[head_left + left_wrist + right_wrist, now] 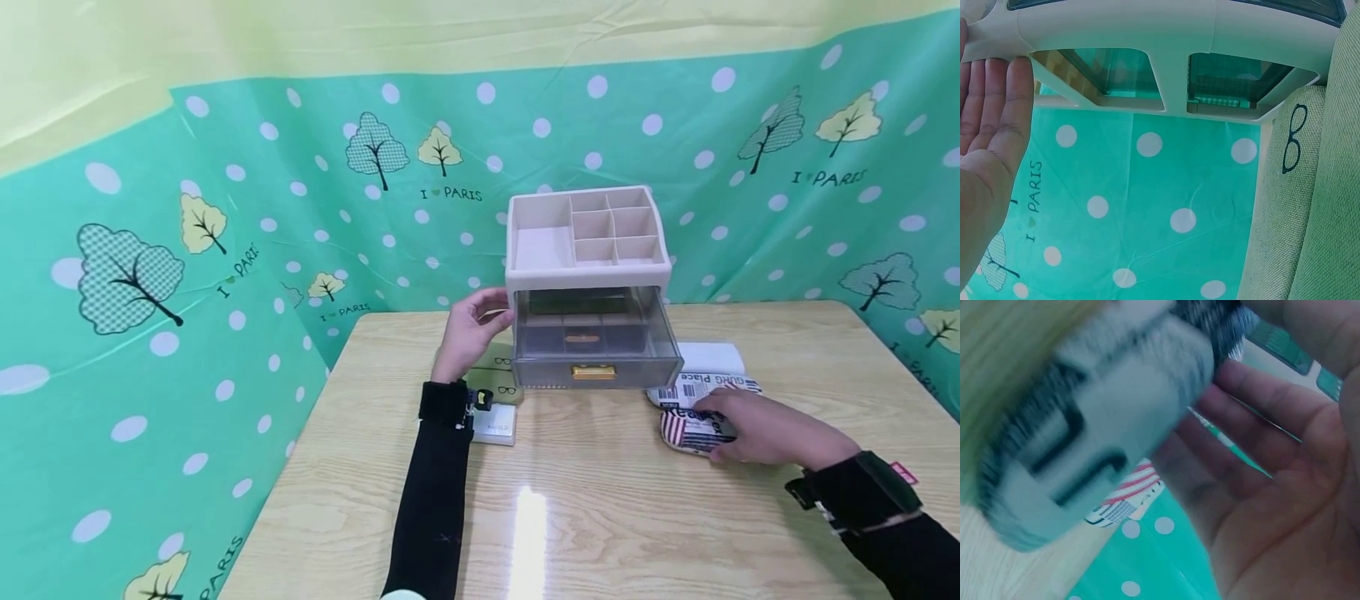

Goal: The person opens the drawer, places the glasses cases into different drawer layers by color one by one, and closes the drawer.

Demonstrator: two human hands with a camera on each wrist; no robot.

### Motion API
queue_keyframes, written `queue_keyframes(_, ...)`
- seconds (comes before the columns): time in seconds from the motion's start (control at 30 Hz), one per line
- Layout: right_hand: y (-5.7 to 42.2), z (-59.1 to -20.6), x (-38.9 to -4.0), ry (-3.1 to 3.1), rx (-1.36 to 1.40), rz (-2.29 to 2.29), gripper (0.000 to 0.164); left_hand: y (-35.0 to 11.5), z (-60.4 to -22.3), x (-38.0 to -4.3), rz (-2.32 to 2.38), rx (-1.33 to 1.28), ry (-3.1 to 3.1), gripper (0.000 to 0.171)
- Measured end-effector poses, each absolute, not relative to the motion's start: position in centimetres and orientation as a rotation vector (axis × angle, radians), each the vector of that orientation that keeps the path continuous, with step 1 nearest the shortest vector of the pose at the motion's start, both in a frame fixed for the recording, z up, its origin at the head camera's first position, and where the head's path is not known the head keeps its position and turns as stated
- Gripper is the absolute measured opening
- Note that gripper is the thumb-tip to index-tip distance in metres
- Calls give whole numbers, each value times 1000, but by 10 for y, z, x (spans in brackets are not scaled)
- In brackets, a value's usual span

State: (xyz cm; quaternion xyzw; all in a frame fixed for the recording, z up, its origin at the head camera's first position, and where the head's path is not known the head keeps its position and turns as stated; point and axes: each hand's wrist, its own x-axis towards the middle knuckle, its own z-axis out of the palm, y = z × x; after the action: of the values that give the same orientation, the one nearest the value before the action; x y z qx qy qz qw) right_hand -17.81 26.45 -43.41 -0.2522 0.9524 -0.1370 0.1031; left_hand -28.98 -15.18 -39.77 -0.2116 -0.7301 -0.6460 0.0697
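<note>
Green backdrop [540,158] reads "PARIS". Left hand [474,329], straight-fingered, touches an organizer [588,277]; right hand [772,429] grips a case [693,433] beside a "GURG Place" pouch [692,388].

The white organizer [588,279] stands upright at the far middle, with one transparent drawer [543,372] pulled out; the left hand [472,329] touches its left side. Nearer, rightward, the right hand [765,429] holds a rounded, letter-printed case [693,431].

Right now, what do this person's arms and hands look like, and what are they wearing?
The left hand and right hand are bare. Both sleeves are black. Each wrist wears a black band carrying a small dark device; a small red tag shows by the right band.
</note>
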Motion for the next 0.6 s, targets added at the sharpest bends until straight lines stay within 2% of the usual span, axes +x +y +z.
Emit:
queue_keyframes(0.2,265,-432,-180,2744,-633,-399,74,-152,-398,-291,-1948,-659,-2191,39)
queue_keyframes(0.6,270,-427,-176,2804,-724,-432,73,-154,-398,-291,-1913,-672,-2206,36)
